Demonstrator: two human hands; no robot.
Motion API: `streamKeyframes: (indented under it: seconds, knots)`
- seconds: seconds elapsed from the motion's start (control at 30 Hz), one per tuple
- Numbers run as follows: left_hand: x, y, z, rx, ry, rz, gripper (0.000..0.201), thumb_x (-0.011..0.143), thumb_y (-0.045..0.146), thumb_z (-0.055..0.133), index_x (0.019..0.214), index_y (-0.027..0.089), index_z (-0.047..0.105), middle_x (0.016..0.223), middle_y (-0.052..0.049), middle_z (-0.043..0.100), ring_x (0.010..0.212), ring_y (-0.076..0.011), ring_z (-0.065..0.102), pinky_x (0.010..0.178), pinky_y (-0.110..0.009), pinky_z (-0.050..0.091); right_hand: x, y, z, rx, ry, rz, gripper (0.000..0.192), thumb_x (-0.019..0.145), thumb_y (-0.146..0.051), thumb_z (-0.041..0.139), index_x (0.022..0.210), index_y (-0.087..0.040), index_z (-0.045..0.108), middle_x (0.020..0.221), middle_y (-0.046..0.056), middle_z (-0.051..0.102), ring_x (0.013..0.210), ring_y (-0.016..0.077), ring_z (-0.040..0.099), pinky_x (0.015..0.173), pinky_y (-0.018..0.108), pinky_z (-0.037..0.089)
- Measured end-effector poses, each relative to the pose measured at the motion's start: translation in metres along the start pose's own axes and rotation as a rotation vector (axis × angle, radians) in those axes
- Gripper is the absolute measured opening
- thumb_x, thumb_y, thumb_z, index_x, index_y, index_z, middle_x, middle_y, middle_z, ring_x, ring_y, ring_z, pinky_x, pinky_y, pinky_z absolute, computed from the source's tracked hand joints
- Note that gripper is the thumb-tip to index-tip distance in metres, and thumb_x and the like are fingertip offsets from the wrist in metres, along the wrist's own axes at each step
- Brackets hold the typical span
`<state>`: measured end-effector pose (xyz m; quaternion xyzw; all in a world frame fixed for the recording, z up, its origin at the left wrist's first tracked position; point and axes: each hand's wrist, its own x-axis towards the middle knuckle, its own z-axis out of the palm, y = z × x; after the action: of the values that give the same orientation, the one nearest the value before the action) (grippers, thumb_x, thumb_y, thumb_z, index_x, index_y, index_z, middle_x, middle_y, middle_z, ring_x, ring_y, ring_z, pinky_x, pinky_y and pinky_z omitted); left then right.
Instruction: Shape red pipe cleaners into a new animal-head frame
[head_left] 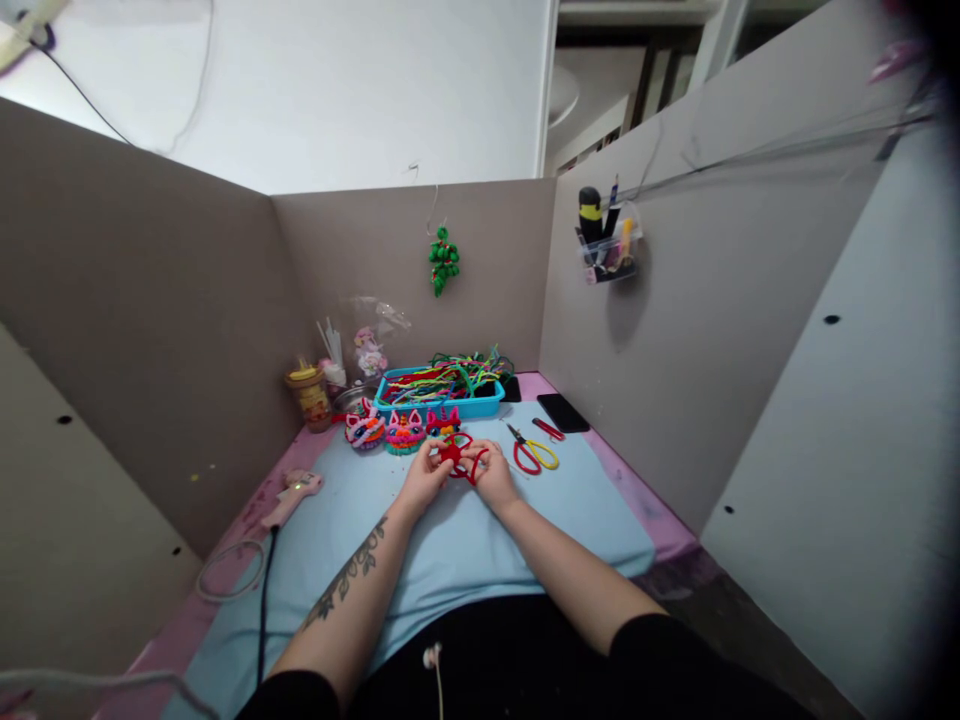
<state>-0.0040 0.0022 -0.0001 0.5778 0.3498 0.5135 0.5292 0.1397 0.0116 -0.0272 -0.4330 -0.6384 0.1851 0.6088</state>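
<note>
The red pipe-cleaner piece [459, 457] is held between both hands above the light blue mat [465, 540], near the middle of the table [645, 505]. It consists of a dense twisted centre with red loops projecting toward the right hand. The left hand [424, 478] pinches the left side of the piece with its fingertips; the right hand [493, 475] grips the loops on the right side. Both hands are closed on the piece, and both forearms rest on the mat. The left forearm carries a dark floral tattoo.

Just beyond the hands, three finished pipe-cleaner cat faces [403, 431] lie in a row on the mat, in pink, orange and blue. Behind them stands a blue tray [480, 405] filled with multicoloured pipe cleaners. To the right of the hands lie scissors with one red and one yellow handle [534, 455], with a small red tool [548, 429] just beyond. A black phone [562, 412] lies face up near the right partition.

At the left rear stands a yellow-lidded jar [307, 395]; its label cannot be read. A pink glue gun [292, 495] lies at the left edge with its black cord trailing toward the viewer. A green pipe-cleaner ornament [443, 260] hangs on the rear partition, and a clear pen holder [609, 250] is fixed to the right partition. No writing is legible anywhere
</note>
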Motion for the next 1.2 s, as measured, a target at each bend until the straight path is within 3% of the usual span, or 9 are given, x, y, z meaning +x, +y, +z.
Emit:
streamKeyframes:
  seconds: [0.23,0.47,0.6,0.7,0.93,1.1,1.2]
  knots:
    - [-0.001,-0.001,0.001,0.054,0.01,-0.031,0.039,0.067,0.036,0.067,0.092,0.02,0.042,0.051,0.008,0.051,0.035,-0.0048,0.038,0.037,-0.015,0.024,0.0,-0.003,-0.004,-0.136,-0.021,-0.107,0.01,0.073,-0.015,0.057,0.067,-0.02,0.064,0.088,0.005,0.054,0.089,0.0204,0.047,0.083,0.037,0.04]
    - [0.003,-0.008,-0.002,0.098,0.01,-0.057,0.043,0.067,0.04,0.067,0.097,0.017,0.047,0.05,0.008,0.051,0.037,-0.0049,0.039,0.038,-0.016,0.026,-0.003,-0.006,-0.003,-0.188,0.014,-0.123,0.009,0.071,-0.016,0.055,0.067,-0.018,0.062,0.095,0.006,0.044,0.095,0.0209,0.043,0.087,0.036,0.038]
    - [0.005,-0.008,-0.004,0.129,0.086,0.002,0.045,0.062,0.037,0.073,0.095,0.013,0.055,0.067,-0.001,0.062,0.053,-0.0096,0.054,0.051,-0.02,0.039,-0.004,-0.002,-0.001,-0.19,0.022,-0.126,0.009,0.072,-0.016,0.055,0.065,-0.018,0.062,0.091,0.006,0.043,0.091,0.02,0.044,0.083,0.035,0.04]
    - [0.004,-0.007,-0.004,0.079,0.07,-0.009,0.047,0.057,0.033,0.077,0.095,0.013,0.057,0.078,-0.005,0.066,0.065,-0.0139,0.061,0.062,-0.024,0.045,-0.004,0.002,0.0,-0.171,0.011,-0.125,0.008,0.07,-0.016,0.057,0.065,-0.018,0.062,0.091,0.006,0.044,0.09,0.0201,0.045,0.083,0.036,0.04]
    - [0.003,-0.005,-0.002,-0.036,0.029,-0.081,0.044,0.055,0.03,0.079,0.089,0.012,0.057,0.078,-0.006,0.069,0.068,-0.0156,0.063,0.067,-0.026,0.046,-0.004,0.002,-0.002,-0.096,-0.018,-0.102,0.006,0.069,-0.016,0.06,0.07,-0.02,0.065,0.109,0.008,0.045,0.099,0.0222,0.046,0.09,0.04,0.04]
    - [0.006,-0.006,-0.005,-0.083,0.153,-0.083,0.048,0.055,0.032,0.079,0.092,0.013,0.056,0.074,-0.005,0.068,0.06,-0.0129,0.06,0.056,-0.022,0.043,-0.004,-0.002,-0.004,-0.063,-0.006,-0.08,0.013,0.078,-0.022,0.054,0.083,-0.021,0.066,0.11,0.008,0.044,0.106,0.0223,0.047,0.094,0.038,0.039]
    - [0.009,-0.005,-0.01,-0.103,0.295,-0.075,0.049,0.053,0.037,0.079,0.09,0.013,0.056,0.059,0.002,0.061,0.043,-0.0066,0.049,0.043,-0.018,0.031,-0.003,-0.005,-0.006,0.003,-0.028,-0.05,0.023,0.086,-0.029,0.046,0.089,-0.02,0.067,0.099,0.008,0.045,0.094,0.0194,0.051,0.08,0.033,0.046]
